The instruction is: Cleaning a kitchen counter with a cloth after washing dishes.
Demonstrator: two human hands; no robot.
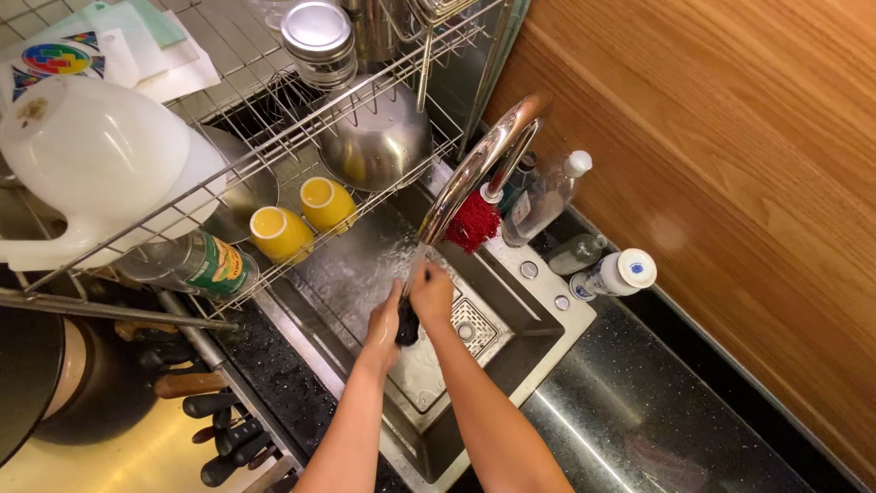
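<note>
My left hand (383,321) and right hand (432,290) meet under the stream from the chrome faucet (482,162), and their fingers curl shut around a small dark object (407,327); I cannot tell what it is, only that it hangs just below the fingers, over the steel sink (497,315). Water is running over it, so I judge the rinsing under way and not finished: the thing is in hand, not set down.

Beneath the fingers the basin looks wet and otherwise bare, with a square drain grate (474,326) just to their right. Beyond the fingers, up-left, a wire dish rack (274,151) holds two yellow cups (301,219) lying on their sides, a steel bowl (376,139) tilted on edge, a lidded steel canister (319,38), a large white plastic jug (96,164) and a green-labelled can (205,265). Past the faucet sit a red scrubber (473,222), a clear bottle (546,198) and a white-capped bottle (613,274) on the dark counter (620,402). Low left, dark-handled knives (224,429) stand together.
</note>
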